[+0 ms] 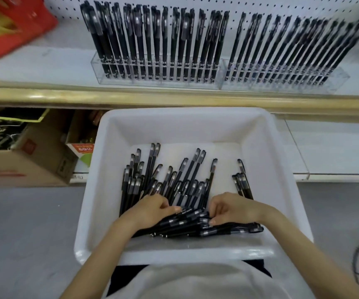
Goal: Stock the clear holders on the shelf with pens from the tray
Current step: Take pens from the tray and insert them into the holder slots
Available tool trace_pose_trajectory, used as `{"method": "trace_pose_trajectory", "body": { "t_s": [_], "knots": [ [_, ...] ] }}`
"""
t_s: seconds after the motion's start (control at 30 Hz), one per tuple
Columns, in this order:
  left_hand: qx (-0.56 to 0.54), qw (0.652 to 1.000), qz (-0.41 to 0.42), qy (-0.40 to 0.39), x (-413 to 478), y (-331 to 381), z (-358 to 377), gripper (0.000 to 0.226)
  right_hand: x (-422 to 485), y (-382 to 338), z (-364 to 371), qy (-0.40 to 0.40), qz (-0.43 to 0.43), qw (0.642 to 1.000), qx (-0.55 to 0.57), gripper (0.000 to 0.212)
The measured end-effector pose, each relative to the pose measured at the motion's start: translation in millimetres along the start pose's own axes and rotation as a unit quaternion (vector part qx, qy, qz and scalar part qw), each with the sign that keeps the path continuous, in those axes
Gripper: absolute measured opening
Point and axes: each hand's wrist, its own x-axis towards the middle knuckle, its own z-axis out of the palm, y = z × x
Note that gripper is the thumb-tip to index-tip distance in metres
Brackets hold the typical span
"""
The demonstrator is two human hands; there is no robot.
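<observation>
A white tray point(282, 169) sits below the shelf edge and holds several black pens point(170, 180). Near its front wall a bundle of black pens point(187, 225) lies sideways. My left hand point(150, 209) grips the bundle's left part, fingers curled over it. My right hand point(232, 209) pinches pens at the bundle's right part, thumb underneath. On the shelf above stand two clear holders, the left clear holder point(100, 70) and the right clear holder point(336, 83), both filled with upright black pens point(159, 39).
A white pegboard point(260, 5) backs the shelf, and a tan rail point(174, 98) runs along its front edge. A red bag point(8, 29) lies at the shelf's left. Cardboard boxes point(29, 160) stand on the lower left. Grey floor point(23, 234) flanks the tray.
</observation>
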Motion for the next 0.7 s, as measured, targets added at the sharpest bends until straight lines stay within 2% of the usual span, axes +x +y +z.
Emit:
{"method": "trace_pose_trajectory", "body": {
  "t_s": [0.23, 0.43, 0.6, 0.7],
  "knots": [
    [-0.056, 0.998, 0.019, -0.009, 5.4, -9.4, 3.9, 0.026, 3.8, 0.5, 6.3, -0.023, 0.013, 0.999, -0.022, 0.013],
    [-0.053, 0.998, 0.016, -0.001, 8.7, -12.2, 1.3, 0.025, 5.2, 1.1, 2.7, 0.014, 0.005, 1.000, 0.014, 0.014],
    [-0.200, 0.976, 0.022, 0.082, 8.7, 6.9, -22.6, 0.021, 4.6, -9.6, -8.2, 0.028, -0.025, 0.998, 0.046, 0.011],
    [-0.265, 0.958, 0.048, 0.097, 9.6, 30.0, -45.0, 0.015, 3.2, -29.7, -31.3, 0.065, -0.059, 0.995, 0.046, 0.013]
  ]
}}
